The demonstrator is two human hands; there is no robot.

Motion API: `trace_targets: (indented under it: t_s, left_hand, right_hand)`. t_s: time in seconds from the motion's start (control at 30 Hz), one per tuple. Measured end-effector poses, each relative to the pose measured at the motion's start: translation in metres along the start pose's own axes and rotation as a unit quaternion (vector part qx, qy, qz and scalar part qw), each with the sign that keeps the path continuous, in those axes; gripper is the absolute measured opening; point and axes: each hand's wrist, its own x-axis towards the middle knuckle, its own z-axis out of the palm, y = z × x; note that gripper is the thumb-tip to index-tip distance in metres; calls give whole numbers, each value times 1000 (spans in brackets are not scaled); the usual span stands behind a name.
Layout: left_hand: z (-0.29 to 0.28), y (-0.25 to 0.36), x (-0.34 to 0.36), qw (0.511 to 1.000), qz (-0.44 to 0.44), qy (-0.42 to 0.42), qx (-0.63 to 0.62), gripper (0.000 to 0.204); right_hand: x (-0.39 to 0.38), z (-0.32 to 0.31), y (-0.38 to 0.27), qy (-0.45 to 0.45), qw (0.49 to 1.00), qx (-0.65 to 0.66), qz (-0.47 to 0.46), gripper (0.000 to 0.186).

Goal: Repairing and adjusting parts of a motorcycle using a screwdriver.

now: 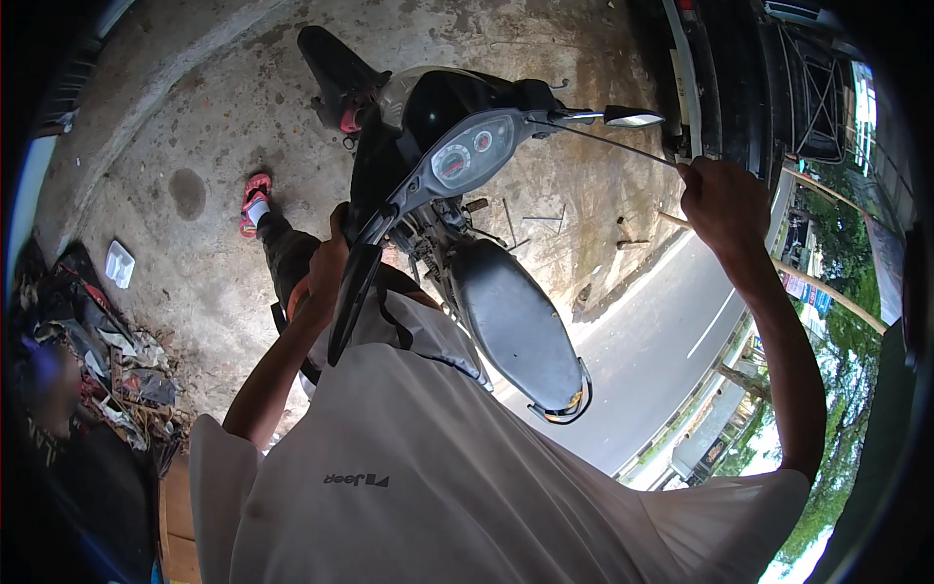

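A black motorbike (443, 107) stands in front of me, its round-dialled instrument panel (474, 151) facing up and its long black seat (516, 321) to the right of my lap. My left hand (329, 261) is closed around the left end of the handlebar, beside a dark mirror (356, 302); the grip is mostly hidden. Out to the right, my raised right hand (722, 200) is closed on the end of a thin dark cable (613, 143). That cable runs taut from the right side of the handlebar, passing just below the right mirror (632, 118).
Thin metal rods (550, 218) and a short tool (632, 243) lie on the stained concrete right of the bike. A paved road (662, 350) runs beyond. At left are a white foam box (119, 265), a rubbish heap (136, 380) and a foot in a red sandal (255, 206).
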Motion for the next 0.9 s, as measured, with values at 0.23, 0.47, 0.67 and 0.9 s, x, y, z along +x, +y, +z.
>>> trace_targets:
  t_s: [0.23,0.47,0.67,0.9]
  left_hand:
    - [-6,5,-1,1000,8,2,1,74]
    - [3,-14,11,996,71,44,-40,62]
    - [17,-31,29,985,151,59,-57,56]
    - [7,-49,31,979,121,-57,-152,50]
  right_hand:
    - [15,5,5,3,995,62,79,32]
    - [31,-6,-3,27,994,9,104,26]
    - [3,-16,-24,100,995,6,25,25]
    - [-141,118,-50,37,795,546,261,46]
